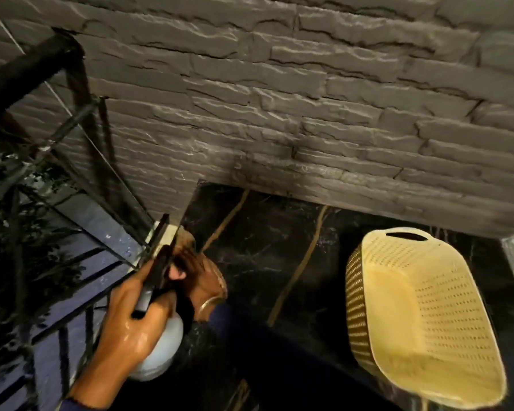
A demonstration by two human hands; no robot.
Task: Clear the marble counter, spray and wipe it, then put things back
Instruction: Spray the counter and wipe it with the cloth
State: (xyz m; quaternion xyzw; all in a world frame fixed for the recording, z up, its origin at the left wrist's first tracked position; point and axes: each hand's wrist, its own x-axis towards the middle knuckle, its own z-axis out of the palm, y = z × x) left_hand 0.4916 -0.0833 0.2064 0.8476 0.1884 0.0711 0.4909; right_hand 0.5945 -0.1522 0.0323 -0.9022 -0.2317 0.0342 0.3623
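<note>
The black marble counter (264, 250) with gold veins runs along a grey stone wall. Over its left end, my left hand (131, 321) grips the neck of a white spray bottle (163, 354) with a black trigger head (156, 274). My right hand (201, 277), wearing a gold bangle, reaches across from the right, and its fingers curl round the top of the black head. A tan patch shows just beyond my right fingers; I cannot tell what it is. My left hand looks wet.
A cream plastic basket (428, 292) with perforated walls stands empty on the right of the counter. The stone wall (279, 99) rises right behind the counter. A black metal railing (80, 120) with glass borders the left end, with foliage beyond.
</note>
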